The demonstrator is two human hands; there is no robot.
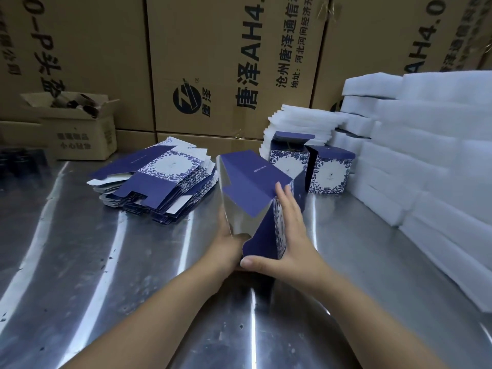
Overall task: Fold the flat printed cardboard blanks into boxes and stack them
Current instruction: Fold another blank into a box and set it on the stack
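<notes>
Aslant between left hand [226, 245] and right hand [291, 235], box [253, 179], long axis away-leftward.

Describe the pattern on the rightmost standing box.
Standing box: blue leaves on white, navy top; head view.
</notes>
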